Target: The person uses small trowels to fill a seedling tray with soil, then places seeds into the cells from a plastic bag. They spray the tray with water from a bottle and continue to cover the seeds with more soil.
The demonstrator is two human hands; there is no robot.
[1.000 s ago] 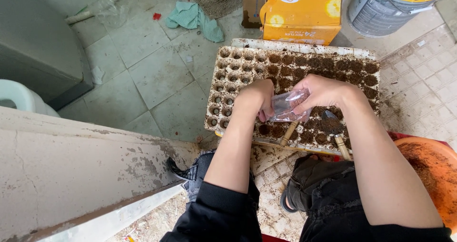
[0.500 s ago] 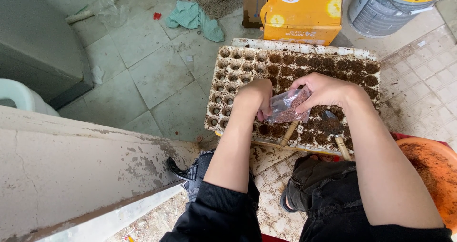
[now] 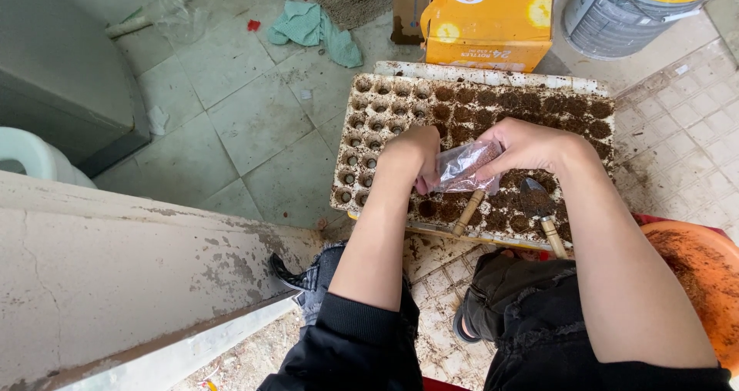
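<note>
A white seedling tray (image 3: 469, 73) with several small cells lies on the floor in front of me; most cells on the right hold dark soil, those on the left look less filled. My right hand (image 3: 531, 145) holds a small clear plastic packet (image 3: 464, 166) above the tray. My left hand (image 3: 412, 154) sits next to it with fingers curled down at the packet's open end. Two wooden-handled tools lie on the tray: a stick-like handle (image 3: 468, 211) and a small trowel (image 3: 539, 206) carrying soil.
An orange cardboard box (image 3: 489, 18) stands behind the tray, a grey bucket (image 3: 623, 10) at the top right. An orange basin (image 3: 697, 272) with soil sits at my right. A teal rag (image 3: 312, 29) lies on the tiled floor. A worn concrete ledge (image 3: 115, 260) runs at left.
My hands and the packet have barely shifted over the tray; the right hand's fingers moved slightly on the packet.
</note>
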